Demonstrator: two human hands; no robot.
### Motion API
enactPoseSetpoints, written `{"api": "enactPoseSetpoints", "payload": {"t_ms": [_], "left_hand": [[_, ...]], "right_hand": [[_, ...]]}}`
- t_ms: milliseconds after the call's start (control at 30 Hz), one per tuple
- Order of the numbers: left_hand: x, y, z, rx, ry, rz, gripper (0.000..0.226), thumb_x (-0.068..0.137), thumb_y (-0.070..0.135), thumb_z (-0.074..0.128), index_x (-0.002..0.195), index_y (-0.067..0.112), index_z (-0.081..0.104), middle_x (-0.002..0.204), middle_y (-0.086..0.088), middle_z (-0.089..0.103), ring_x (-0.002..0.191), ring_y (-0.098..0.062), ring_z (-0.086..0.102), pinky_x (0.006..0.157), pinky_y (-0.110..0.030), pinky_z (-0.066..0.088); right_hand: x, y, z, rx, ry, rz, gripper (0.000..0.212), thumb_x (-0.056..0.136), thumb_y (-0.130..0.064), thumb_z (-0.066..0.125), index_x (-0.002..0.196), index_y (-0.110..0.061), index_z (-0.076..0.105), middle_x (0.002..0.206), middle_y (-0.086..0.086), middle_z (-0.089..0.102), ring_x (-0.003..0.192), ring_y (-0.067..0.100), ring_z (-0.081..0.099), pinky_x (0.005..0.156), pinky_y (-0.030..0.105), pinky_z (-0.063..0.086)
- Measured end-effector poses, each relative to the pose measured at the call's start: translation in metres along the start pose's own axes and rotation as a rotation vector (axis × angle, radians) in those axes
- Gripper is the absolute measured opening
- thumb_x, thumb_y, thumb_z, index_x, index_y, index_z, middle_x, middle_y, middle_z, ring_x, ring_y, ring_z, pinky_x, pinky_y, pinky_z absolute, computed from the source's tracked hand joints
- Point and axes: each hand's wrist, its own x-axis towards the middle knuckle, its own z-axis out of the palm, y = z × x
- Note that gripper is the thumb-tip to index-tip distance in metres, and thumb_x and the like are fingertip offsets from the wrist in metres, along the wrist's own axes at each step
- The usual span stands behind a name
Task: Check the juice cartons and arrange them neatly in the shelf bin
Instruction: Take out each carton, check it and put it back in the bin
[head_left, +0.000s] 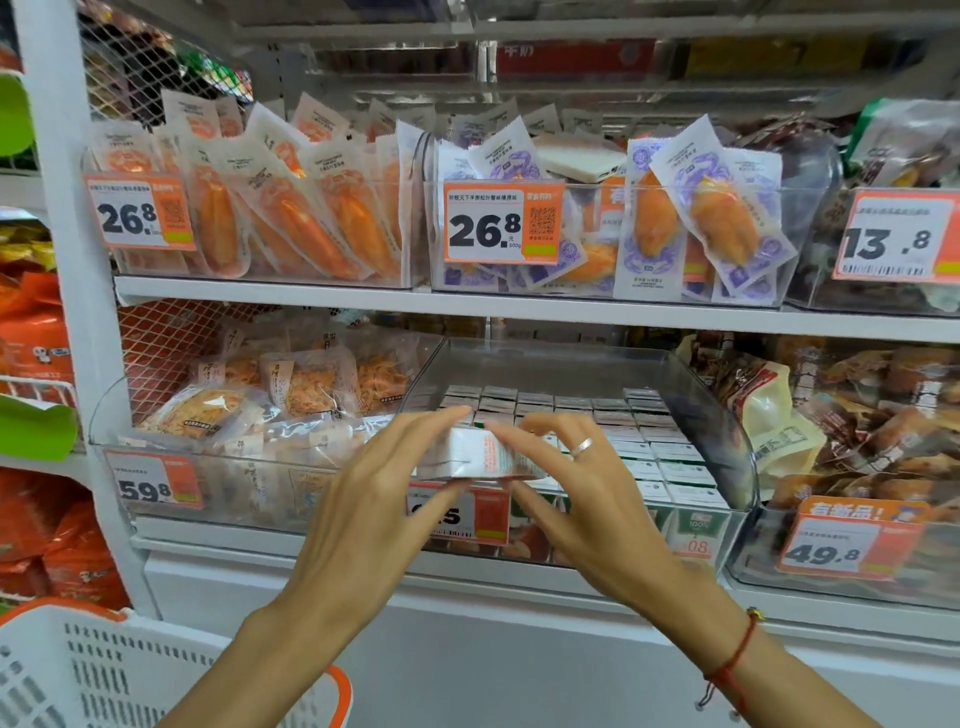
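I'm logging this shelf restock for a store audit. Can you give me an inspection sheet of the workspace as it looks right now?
Surface: white shelf, with clear bins in two tiers.
Job's things: one juice carton held sideways in front of the clear shelf bin; rows of cartons stand inside.
Clutter: snack packs in neighbouring bins; orange price tags.
Hands: left hand and right hand both pinch the carton by its ends; ring on the right hand.
Cables: nothing seen.
Surroundings: white basket lower left; mesh shelf back.
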Motion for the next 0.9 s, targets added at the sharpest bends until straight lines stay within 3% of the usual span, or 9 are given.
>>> {"api": "enactPoseSetpoints", "payload": {"t_ms": [133, 233, 333, 467, 667, 900], "left_hand": [[0.021, -0.006, 0.003, 0.128, 0.012, 0.063, 0.056, 0.077, 0.019, 0.08, 0.128, 0.025, 0.059, 0.12, 0.011, 0.062, 0.1, -0.01, 0.062, 0.076, -0.025, 0.056], [0.038, -0.017, 0.016, 0.124, 0.045, 0.014, 0.054, 0.079, 0.015, 0.079, 0.128, 0.025, 0.059, 0.121, 0.011, 0.061, 0.103, -0.01, 0.061, 0.08, -0.03, 0.055], [0.057, -0.031, 0.034, 0.144, 0.009, -0.004, 0.051, 0.082, 0.016, 0.076, 0.129, 0.025, 0.059, 0.121, 0.011, 0.06, 0.106, -0.011, 0.059, 0.083, -0.026, 0.049], [0.079, -0.044, 0.053, 0.274, -0.151, 0.04, 0.052, 0.086, 0.017, 0.071, 0.134, 0.029, 0.053, 0.125, 0.011, 0.057, 0.113, -0.011, 0.054, 0.085, -0.027, 0.048], [0.103, -0.058, 0.061, 0.388, -0.417, 0.061, 0.055, 0.091, 0.024, 0.066, 0.142, 0.03, 0.045, 0.132, 0.007, 0.055, 0.122, -0.018, 0.051, 0.091, -0.035, 0.046], [0.129, -0.073, 0.077, 0.295, -0.774, -0.01, 0.054, 0.096, 0.025, 0.059, 0.145, 0.023, 0.039, 0.148, 0.001, 0.046, 0.134, -0.018, 0.044, 0.106, -0.035, 0.039]], "right_hand": [[0.01, 0.019, 0.002, -0.132, 0.023, -0.035, 0.048, 0.092, -0.025, 0.064, 0.139, -0.024, 0.052, 0.125, -0.001, 0.059, 0.111, 0.017, 0.051, 0.086, 0.027, 0.044], [0.002, 0.047, 0.0, -0.163, -0.082, 0.142, 0.042, 0.095, -0.027, 0.061, 0.137, -0.026, 0.053, 0.13, -0.002, 0.057, 0.117, 0.02, 0.053, 0.092, 0.034, 0.049], [-0.014, 0.071, 0.002, -0.187, -0.217, 0.338, 0.038, 0.099, -0.039, 0.048, 0.134, -0.027, 0.054, 0.136, -0.004, 0.053, 0.122, 0.019, 0.05, 0.094, 0.033, 0.045], [-0.024, 0.083, 0.009, -0.247, -0.281, 0.398, 0.041, 0.1, -0.048, 0.031, 0.123, -0.032, 0.06, 0.125, -0.015, 0.059, 0.107, 0.009, 0.054, 0.078, 0.023, 0.042], [-0.026, 0.083, 0.012, -0.284, -0.268, 0.38, 0.039, 0.1, -0.046, 0.03, 0.12, -0.033, 0.061, 0.119, -0.017, 0.061, 0.108, 0.008, 0.053, 0.075, 0.021, 0.038], [-0.026, 0.08, 0.013, -0.317, -0.265, 0.387, 0.036, 0.101, -0.043, 0.032, 0.118, -0.033, 0.061, 0.117, -0.015, 0.062, 0.107, 0.009, 0.055, 0.071, 0.02, 0.035]]}}
